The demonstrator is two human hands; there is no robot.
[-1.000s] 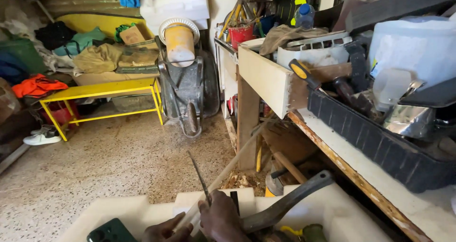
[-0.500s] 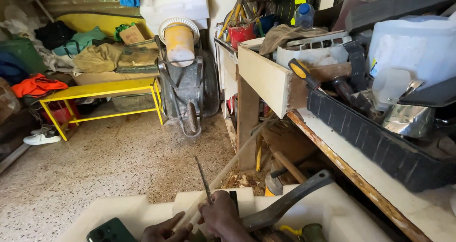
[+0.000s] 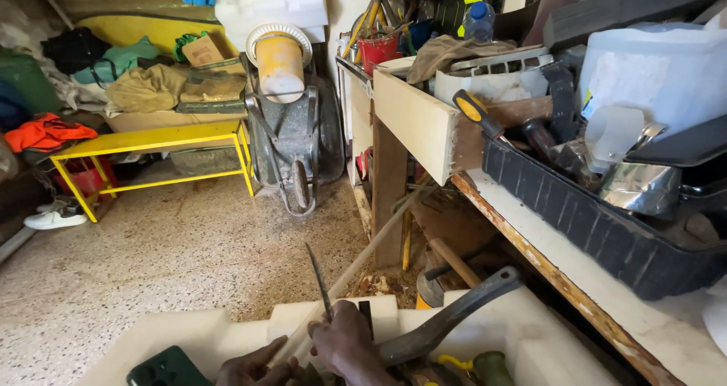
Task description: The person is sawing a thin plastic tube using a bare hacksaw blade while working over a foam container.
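Thin metal file [image 3: 319, 281]: one, upright over the white foam block's [image 3: 189, 333] near edge.
Right hand [image 3: 344, 346]: closed round its lower end.
Left hand [image 3: 257, 367]: fingers curled beside it; grasp unclear.
Green phone [image 3: 168, 368]: one.

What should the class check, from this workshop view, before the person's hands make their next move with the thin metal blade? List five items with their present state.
1. Right hand closed around the thin blade: ok, grip looks firm.
2. Blade tip pointing up and away from the person: ok.
3. Left hand clear of the blade's edge: cannot tell, mostly out of view.
4. White foam block bearing the work sits steady: cannot tell.
5. Green phone away from the blade: ok, lying well to the left.
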